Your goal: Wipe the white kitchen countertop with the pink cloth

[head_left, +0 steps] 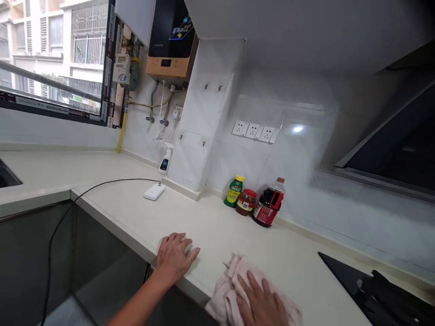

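Cloth [234, 283], pink and crumpled, lies at the countertop's [217, 226] near edge under my flat, spread right hand [261, 303], grasping nothing, while my left hand [175, 258] rests open-palmed on bare counter at its nine o'clock.

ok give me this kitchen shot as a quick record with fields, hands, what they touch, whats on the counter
left hand: left hand flat on the countertop, near its front edge
right hand: right hand pressed on a pink cloth
back wall: green bottle, red-lidded jar, dark sauce bottle
corner: spray bottle, white device with black cable
far right: black cooktop
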Demonstrator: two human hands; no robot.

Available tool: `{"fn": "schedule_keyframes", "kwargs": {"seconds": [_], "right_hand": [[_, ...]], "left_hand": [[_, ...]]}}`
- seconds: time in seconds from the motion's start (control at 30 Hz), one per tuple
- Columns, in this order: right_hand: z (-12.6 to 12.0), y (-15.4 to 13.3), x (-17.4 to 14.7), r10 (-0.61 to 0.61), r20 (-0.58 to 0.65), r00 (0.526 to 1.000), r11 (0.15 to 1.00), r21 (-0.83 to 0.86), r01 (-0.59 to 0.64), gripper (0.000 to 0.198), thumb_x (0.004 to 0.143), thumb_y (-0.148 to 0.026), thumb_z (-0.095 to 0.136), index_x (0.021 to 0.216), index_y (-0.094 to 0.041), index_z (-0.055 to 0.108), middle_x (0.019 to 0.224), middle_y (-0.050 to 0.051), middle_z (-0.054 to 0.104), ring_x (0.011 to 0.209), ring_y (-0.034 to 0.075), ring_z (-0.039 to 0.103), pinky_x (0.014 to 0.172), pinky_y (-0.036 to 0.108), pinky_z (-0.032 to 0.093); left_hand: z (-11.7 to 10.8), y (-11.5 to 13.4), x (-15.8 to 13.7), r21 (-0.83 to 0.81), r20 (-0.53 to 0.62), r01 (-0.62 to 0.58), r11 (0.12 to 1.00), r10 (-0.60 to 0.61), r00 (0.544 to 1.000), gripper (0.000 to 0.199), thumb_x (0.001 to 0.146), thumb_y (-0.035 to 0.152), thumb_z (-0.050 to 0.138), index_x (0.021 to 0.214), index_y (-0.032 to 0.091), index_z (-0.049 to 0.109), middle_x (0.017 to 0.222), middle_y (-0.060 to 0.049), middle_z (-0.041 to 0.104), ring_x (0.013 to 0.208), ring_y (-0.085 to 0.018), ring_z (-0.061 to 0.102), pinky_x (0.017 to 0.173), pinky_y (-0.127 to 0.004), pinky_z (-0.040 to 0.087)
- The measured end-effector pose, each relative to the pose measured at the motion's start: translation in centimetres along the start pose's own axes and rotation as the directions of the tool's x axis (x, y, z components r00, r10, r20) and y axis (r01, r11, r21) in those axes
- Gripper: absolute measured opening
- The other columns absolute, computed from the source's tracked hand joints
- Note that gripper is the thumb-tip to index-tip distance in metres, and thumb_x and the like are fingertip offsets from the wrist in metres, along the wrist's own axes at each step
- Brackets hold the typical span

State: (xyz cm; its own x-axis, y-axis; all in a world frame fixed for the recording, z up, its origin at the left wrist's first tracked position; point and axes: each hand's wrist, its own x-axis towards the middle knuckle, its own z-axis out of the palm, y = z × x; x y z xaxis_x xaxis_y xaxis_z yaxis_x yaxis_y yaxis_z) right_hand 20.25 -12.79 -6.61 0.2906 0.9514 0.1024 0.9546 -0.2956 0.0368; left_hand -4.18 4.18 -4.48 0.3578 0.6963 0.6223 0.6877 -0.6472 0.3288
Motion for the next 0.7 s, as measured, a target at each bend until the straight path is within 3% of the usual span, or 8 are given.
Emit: {"fn": "schedule_keyframes", "kwargs": {"seconds": [0.1, 0.17, 0.3, 0.5, 0.7], "right_hand": [[-2.2, -6.1, 2.7, -0.018, 0.000, 1.000, 1.000, 0.023, 0.018, 0.053, 0.102, -0.047, 0.028, 0.152, -0.034, 0.039, 0.163, 0.001, 0.025, 0.148, 0.044, 0.017, 0.117, 0.067, 0.022], [-3.3, -9.7, 4.6, -0.090, -0.024, 0.996, 0.994, 0.052, 0.091, 0.051, 0.102, -0.045, 0.038, 0.151, -0.030, 0.041, 0.161, 0.008, 0.030, 0.147, 0.042, 0.024, 0.117, 0.068, 0.024], [-4.5, -14.3, 7.0, -0.247, -0.108, 0.963, 0.965, 0.065, 0.254, 0.054, 0.095, -0.048, 0.061, 0.140, -0.022, 0.049, 0.148, 0.012, 0.045, 0.132, 0.031, 0.047, 0.110, 0.060, 0.040], [-3.9, -14.5, 5.8, -0.348, -0.187, 0.919, 0.931, 0.045, 0.362, 0.046, 0.095, -0.046, 0.062, 0.132, -0.020, 0.054, 0.137, 0.010, 0.053, 0.120, 0.027, 0.055, 0.101, 0.052, 0.050], [-1.3, -11.6, 2.5, -0.383, -0.170, 0.908, 0.916, 0.057, 0.397, 0.057, 0.091, -0.042, 0.065, 0.143, -0.027, 0.047, 0.154, 0.011, 0.039, 0.137, 0.034, 0.040, 0.111, 0.061, 0.036]], "left_hand": [[0.0, 0.0, 0.0, -0.007, -0.032, 0.014, 1.000, -0.015, 0.999, 0.030, 0.094, 0.047, 0.057, 0.105, 0.026, 0.075, 0.123, -0.009, 0.071, 0.117, -0.032, 0.060, 0.095, -0.050, 0.045], [-0.1, 0.0, 0.0, -0.018, -0.036, 0.021, 1.000, -0.022, 0.999, 0.031, 0.094, 0.048, 0.057, 0.107, 0.026, 0.075, 0.124, -0.008, 0.070, 0.116, -0.031, 0.060, 0.095, -0.049, 0.045], [-0.7, -0.3, 0.1, -0.085, -0.002, 0.059, 0.995, -0.060, 0.998, 0.029, 0.097, 0.043, 0.053, 0.111, 0.028, 0.073, 0.125, -0.005, 0.070, 0.118, -0.028, 0.060, 0.098, -0.047, 0.044], [-1.0, -1.1, 0.0, -0.138, 0.096, 0.031, 0.990, -0.018, 0.995, 0.034, 0.100, 0.047, 0.045, 0.111, 0.031, 0.074, 0.127, -0.002, 0.069, 0.121, -0.027, 0.059, 0.099, -0.046, 0.043], [-0.7, -2.0, 0.3, -0.133, 0.168, -0.005, 0.991, 0.028, 0.985, 0.043, 0.102, 0.053, 0.037, 0.122, 0.034, 0.070, 0.134, -0.001, 0.067, 0.127, -0.023, 0.056, 0.102, -0.041, 0.041]]}}
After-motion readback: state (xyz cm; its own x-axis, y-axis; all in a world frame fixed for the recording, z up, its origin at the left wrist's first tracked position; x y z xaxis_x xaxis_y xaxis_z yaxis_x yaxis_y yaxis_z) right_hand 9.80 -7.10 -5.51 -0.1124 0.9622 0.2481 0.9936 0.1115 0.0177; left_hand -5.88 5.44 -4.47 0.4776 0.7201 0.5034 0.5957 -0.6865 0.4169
